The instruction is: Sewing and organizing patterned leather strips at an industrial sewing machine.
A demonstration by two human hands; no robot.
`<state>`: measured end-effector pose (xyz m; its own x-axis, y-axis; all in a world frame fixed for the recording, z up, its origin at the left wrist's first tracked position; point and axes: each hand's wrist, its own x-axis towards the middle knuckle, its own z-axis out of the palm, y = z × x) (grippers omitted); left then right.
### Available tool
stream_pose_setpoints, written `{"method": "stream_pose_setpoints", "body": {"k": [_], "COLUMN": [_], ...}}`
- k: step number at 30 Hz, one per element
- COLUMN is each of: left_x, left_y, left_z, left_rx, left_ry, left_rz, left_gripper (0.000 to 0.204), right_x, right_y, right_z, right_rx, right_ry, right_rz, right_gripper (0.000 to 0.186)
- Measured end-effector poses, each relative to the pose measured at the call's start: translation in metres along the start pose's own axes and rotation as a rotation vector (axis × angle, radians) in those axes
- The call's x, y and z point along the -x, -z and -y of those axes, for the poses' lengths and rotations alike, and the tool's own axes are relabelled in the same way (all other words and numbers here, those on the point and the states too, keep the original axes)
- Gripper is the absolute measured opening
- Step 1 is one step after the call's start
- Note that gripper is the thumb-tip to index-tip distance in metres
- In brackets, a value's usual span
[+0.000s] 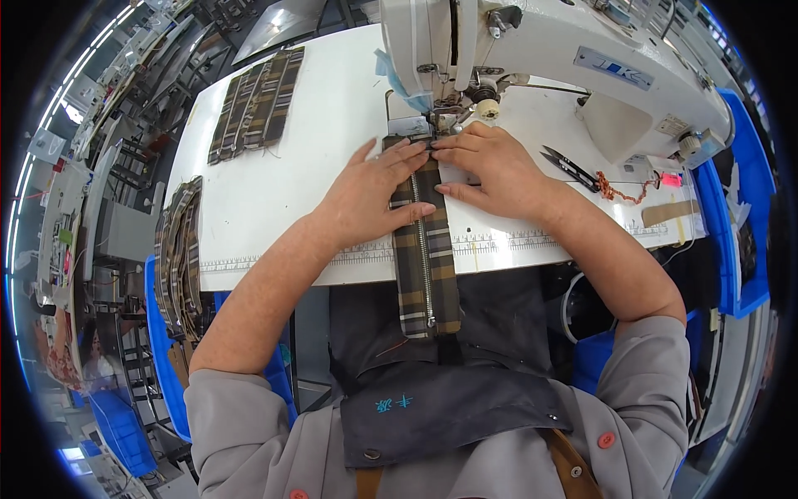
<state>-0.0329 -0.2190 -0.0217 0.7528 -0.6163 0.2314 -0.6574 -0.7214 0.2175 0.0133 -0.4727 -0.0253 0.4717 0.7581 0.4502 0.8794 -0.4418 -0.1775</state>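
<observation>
A brown plaid fabric strip (445, 291) with a metal zipper (426, 270) runs from beneath the sewing machine's needle area (431, 121) down over the table's front edge. My left hand (374, 187) lies open on it, fingers stretched toward the presser foot and thumb across the zipper. My right hand (486, 170) is open at the strip's right side, fingertips resting near the presser foot and thumb beside the fabric. The strip's top end is partly hidden by my fingers.
Plaid zippered pieces (253, 100) lie back left on the white table (316, 100), with a draped bundle (179, 249) at its left edge. Black snips (573, 170) with an orange cord sit right of my right hand. Blue bins (752, 283) flank the table.
</observation>
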Motion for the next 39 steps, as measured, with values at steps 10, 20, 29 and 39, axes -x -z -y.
{"method": "stream_pose_setpoints", "body": {"k": [10,20,29,39], "left_x": [-0.017,-0.022,-0.022,-0.02], "left_y": [-0.002,-0.001,-0.006,-0.013], "left_z": [0.002,0.004,0.009,0.008], "left_rx": [0.167,0.135,0.136,0.105], "left_ry": [0.077,0.04,0.045,0.013], "left_rz": [-0.033,-0.019,-0.03,-0.059], "left_gripper": [0.09,0.098,0.098,0.09], "right_x": [0.0,0.001,0.0,0.0], "right_y": [-0.004,-0.002,-0.005,-0.006], "right_z": [-0.014,-0.013,-0.013,-0.015], "right_rx": [0.027,0.049,0.069,0.069], "right_ry": [0.035,0.005,-0.005,0.003], "right_rz": [-0.087,-0.071,-0.082,-0.116], "right_gripper": [0.043,0.043,0.043,0.047]}}
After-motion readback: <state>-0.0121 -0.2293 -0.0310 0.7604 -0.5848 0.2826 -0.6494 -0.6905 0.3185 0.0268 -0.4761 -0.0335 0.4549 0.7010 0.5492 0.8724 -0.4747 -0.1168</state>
